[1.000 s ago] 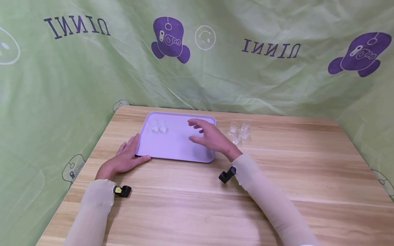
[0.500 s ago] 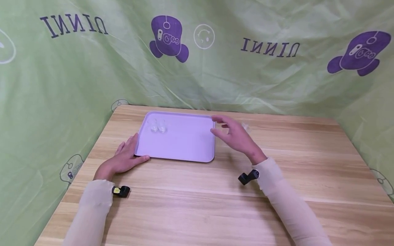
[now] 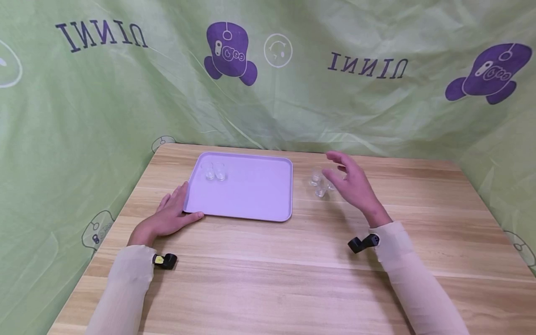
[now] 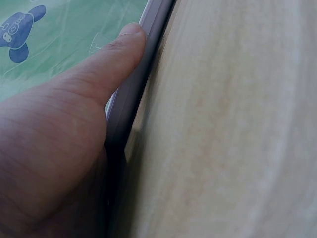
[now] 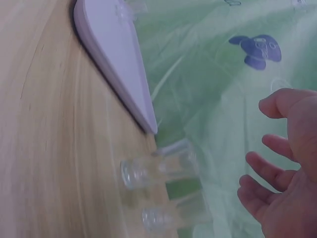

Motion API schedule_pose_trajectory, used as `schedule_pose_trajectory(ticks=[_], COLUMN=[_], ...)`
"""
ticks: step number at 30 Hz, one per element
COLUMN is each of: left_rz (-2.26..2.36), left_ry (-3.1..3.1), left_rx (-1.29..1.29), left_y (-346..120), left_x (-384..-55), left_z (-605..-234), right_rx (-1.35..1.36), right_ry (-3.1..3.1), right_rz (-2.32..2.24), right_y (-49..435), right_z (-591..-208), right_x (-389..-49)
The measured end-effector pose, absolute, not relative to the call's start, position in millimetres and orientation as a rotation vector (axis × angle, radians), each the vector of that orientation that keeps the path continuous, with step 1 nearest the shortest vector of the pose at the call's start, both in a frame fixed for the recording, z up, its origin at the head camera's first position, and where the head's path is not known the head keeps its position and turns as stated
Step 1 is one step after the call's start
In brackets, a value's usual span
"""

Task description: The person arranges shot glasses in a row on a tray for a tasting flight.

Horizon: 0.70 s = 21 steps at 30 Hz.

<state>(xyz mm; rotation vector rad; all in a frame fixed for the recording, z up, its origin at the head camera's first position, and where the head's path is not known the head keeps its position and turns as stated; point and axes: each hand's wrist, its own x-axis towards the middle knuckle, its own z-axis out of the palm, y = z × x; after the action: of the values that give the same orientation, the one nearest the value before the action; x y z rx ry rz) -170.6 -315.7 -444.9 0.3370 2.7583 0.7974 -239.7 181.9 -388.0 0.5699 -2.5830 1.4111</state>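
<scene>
A pale purple tray [image 3: 251,197] lies on the wooden table, with two small clear glasses [image 3: 220,173] side by side near its far left corner. My left hand [image 3: 169,217] rests against the tray's near left corner, fingers along the left side and thumb on the front rim [image 4: 130,94]. Right of the tray stands a group of clear shot glasses [image 3: 320,190]. My right hand [image 3: 356,185] hovers by them, fingers spread and holding nothing, partly hiding the group. In the right wrist view, two of these glasses [image 5: 158,168] stand apart from the hand [image 5: 297,168].
The wooden table [image 3: 251,279] extends in front of the tray and to the right. A green printed cloth [image 3: 301,111] hangs behind the table and along both sides.
My right hand has moved right, from above the tray to beside the glass group, staying open. The left hand and tray have kept their places.
</scene>
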Motion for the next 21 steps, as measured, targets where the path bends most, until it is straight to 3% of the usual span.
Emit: schedule_pose_trajectory(ticks=[21], left_rz=[0.813], left_ry=[2.758], left_rx=[0.331], left_y=[-315], left_x=[-170], left_z=[-445], right_rx=[0.427], right_ry=[-2.644], right_rz=[1.451], right_y=[214], right_z=[-417], right_x=[-240])
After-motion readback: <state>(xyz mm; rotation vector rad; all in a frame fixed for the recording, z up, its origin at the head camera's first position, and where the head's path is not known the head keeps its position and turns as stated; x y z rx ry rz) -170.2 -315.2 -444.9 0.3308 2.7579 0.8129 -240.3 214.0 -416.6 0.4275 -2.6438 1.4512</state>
